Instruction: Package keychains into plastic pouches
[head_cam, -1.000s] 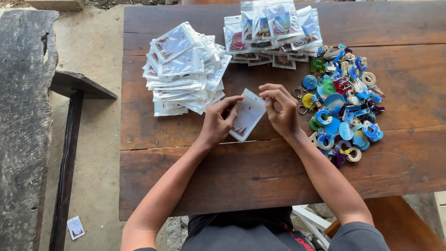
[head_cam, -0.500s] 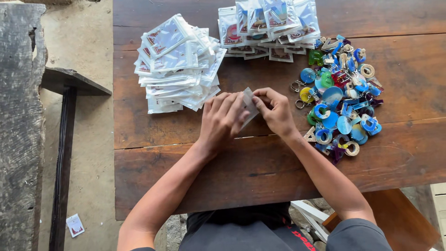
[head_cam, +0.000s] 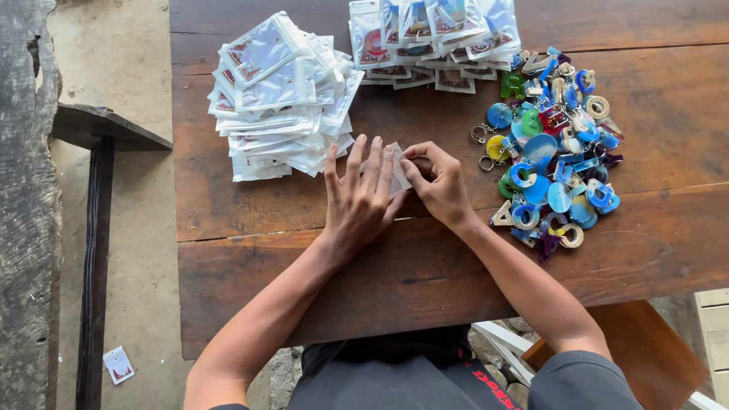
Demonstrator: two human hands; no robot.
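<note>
Bare desk lies open in front of and beside both hands, along the whole near edge. Beyond them, a stack of clear packets blocks the left, a second packet row the far edge, and a heap of coloured keychain letters crowds the right.

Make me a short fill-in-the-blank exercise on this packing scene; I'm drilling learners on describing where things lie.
1. Both hands press a small clear packet onto the wooden ____.
2. The left hand lies ____ on the packet, fingers spread.
3. The heap of colourful keychains lies to the ____ of the right hand.
4. The stack of empty packets lies above the ____ hand.

Missing words: table; flat; right; left
</note>
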